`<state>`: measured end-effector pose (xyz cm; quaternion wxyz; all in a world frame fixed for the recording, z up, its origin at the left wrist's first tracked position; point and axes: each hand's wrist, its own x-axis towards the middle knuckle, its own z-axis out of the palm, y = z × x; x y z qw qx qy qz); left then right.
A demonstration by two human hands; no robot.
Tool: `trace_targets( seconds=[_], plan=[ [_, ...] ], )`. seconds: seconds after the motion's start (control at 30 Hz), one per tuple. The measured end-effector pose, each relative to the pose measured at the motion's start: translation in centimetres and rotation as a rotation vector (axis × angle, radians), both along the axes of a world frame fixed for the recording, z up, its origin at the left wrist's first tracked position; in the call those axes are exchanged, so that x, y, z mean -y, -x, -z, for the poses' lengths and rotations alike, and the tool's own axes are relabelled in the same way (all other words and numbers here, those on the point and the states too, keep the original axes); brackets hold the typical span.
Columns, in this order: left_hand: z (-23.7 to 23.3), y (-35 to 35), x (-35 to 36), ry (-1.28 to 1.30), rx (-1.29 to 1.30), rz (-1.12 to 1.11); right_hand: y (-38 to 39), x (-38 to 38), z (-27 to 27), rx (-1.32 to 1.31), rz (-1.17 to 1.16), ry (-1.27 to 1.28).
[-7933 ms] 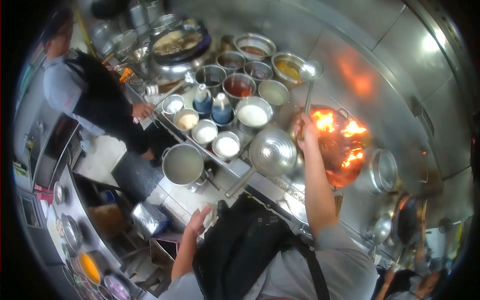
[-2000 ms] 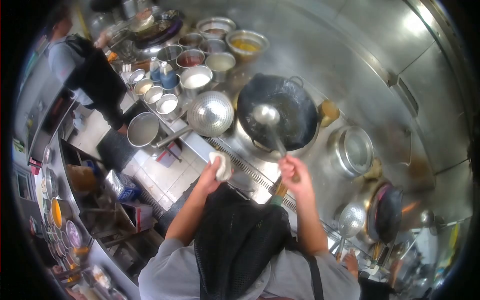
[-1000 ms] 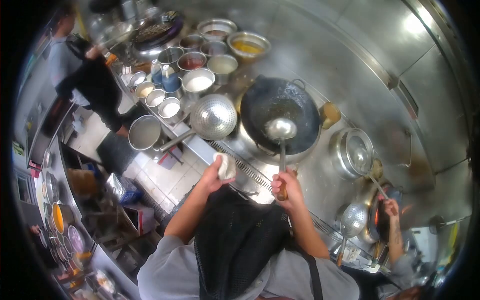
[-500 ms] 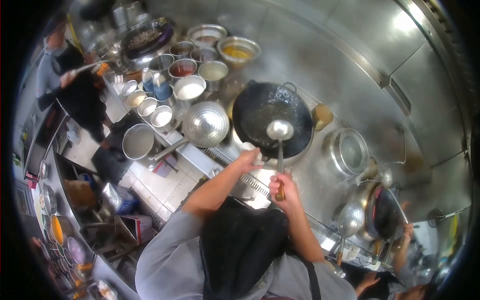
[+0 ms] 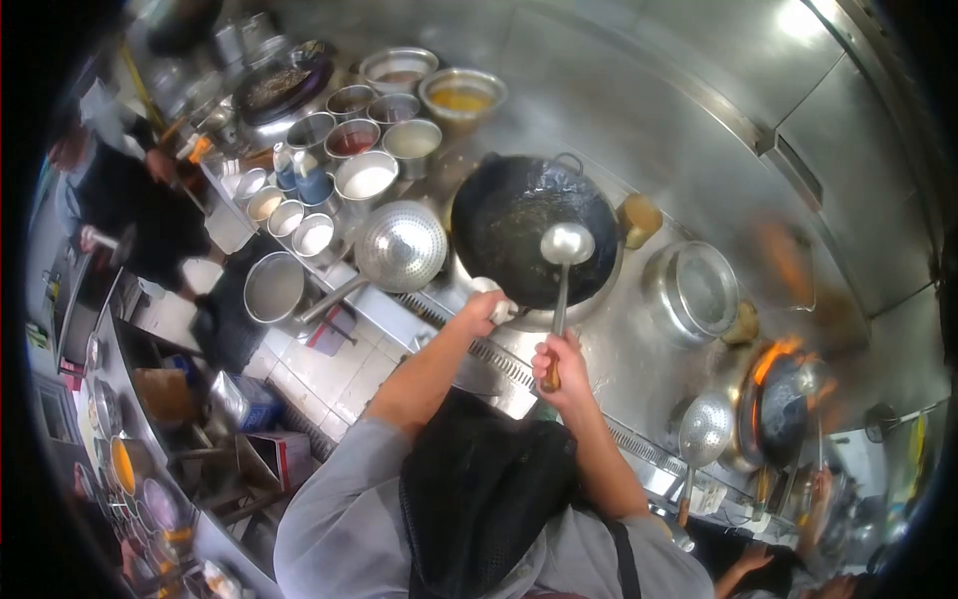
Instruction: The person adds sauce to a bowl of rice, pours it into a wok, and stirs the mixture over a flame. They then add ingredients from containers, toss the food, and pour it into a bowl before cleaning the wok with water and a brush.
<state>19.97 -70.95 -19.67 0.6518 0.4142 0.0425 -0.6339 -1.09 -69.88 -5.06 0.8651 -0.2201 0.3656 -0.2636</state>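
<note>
My left hand (image 5: 483,309) is closed on a pale cloth (image 5: 499,298) at the near left rim of a large black wok (image 5: 514,215). The cloth hides what lies under it. My right hand (image 5: 564,364) grips the wooden-ended handle of a metal ladle (image 5: 567,244), whose bowl hangs over the right part of the wok. The wok's inside looks dark and shiny. Left of the wok rests a perforated strainer (image 5: 401,247) with its handle pointing down left.
Metal containers of seasonings (image 5: 366,176) and bottles (image 5: 312,180) stand at the upper left. A steel pot (image 5: 696,292) sits right. Flames rise around another wok (image 5: 783,411) beside a co-worker's hand (image 5: 818,489). Another person (image 5: 125,195) stands far left.
Flames have appeared around the wok at the right. The ladle bowl has moved slightly up and right within the wok. The person at the far left has turned and changed posture.
</note>
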Motion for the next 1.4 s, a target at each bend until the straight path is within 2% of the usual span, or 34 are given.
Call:
trace_targets(
  seconds=[0.1, 0.17, 0.2, 0.23, 0.33, 0.4, 0.43, 0.53, 0.63, 0.7, 0.77, 0.87, 0.93, 1.0, 1.07, 1.17, 1.23, 1.27, 1.3, 1.37, 1.4],
  plan=[
    [-0.8, 1.0, -0.1, 0.011, 0.079, -0.108, 0.6, -1.4, -3.7, 0.002, -0.109, -0.028],
    [-0.8, 1.4, 0.1, -0.008, 0.093, -0.168, 0.1, -0.1, -5.0, 0.025, -0.180, -0.154],
    [-0.9, 1.3, 0.0, -0.004, 0.106, -0.148, 0.7, 2.4, -3.2, 0.148, -0.360, -0.195],
    [-0.9, 1.3, -0.1, -0.003, 0.119, -0.128, -0.2, 4.3, -1.9, 0.180, -0.240, -0.341],
    [-0.8, 1.8, -0.2, 0.006, 0.156, -0.179, -1.5, 8.3, 2.9, 0.296, -0.169, -0.411],
    [-1.4, 2.4, -0.2, -0.023, 0.164, -0.219, -1.9, 7.2, 5.0, 0.104, -0.084, 0.029],
    [-2.0, 2.5, -0.2, -0.053, 0.168, -0.256, -1.6, 6.1, 4.7, 0.030, -0.113, 0.120],
    [-1.4, 2.4, -0.2, -0.041, 0.180, -0.251, -0.3, 1.6, 1.4, -0.031, -0.041, 0.094],
    [0.1, 2.6, 0.3, 0.001, 0.191, -0.226, 0.7, -0.5, -2.5, -0.097, -0.089, 0.010],
    [0.0, 2.9, 0.4, -0.001, 0.209, -0.228, 0.9, 0.6, -3.7, 0.053, -0.243, -0.143],
    [-1.1, 3.5, 0.2, -0.023, 0.206, -0.260, 0.8, 5.0, -1.3, 0.205, -0.308, -0.375],
    [-0.8, 3.3, 0.3, -0.072, 0.191, -0.226, -1.0, 9.2, 2.9, 0.336, -0.241, -0.479],
    [-1.9, 3.7, -0.2, -0.070, 0.175, -0.234, -1.7, 8.3, 4.6, 0.123, -0.113, -0.026],
    [-2.9, 3.4, -0.1, -0.058, 0.162, -0.252, -1.1, 6.1, 4.4, 0.071, -0.103, 0.056],
    [-2.5, 3.5, -0.1, -0.066, 0.204, -0.268, 0.2, 3.1, 1.6, 0.046, -0.089, 0.065],
    [-1.9, 3.4, 0.0, -0.070, 0.178, -0.231, 1.6, 1.0, -1.9, 0.004, -0.134, -0.045],
    [-1.4, 3.3, 0.1, -0.077, 0.207, -0.237, 1.8, 1.5, -3.0, 0.072, -0.224, -0.204],
    [-1.2, 3.3, 0.2, -0.082, 0.235, -0.241, 2.0, 3.4, -1.9, 0.190, -0.307, -0.331],
    [-1.1, 3.3, 0.2, -0.085, 0.236, -0.238, 1.2, 5.5, -1.1, 0.191, -0.304, -0.334],
    [-1.2, 3.1, 0.2, -0.120, 0.207, -0.192, -0.5, 8.9, 0.5, 0.413, -0.175, -0.635],
    [-1.0, 3.2, 0.2, -0.123, 0.208, -0.187, -0.6, 9.1, 1.9, 0.414, -0.170, -0.637]
  ],
)
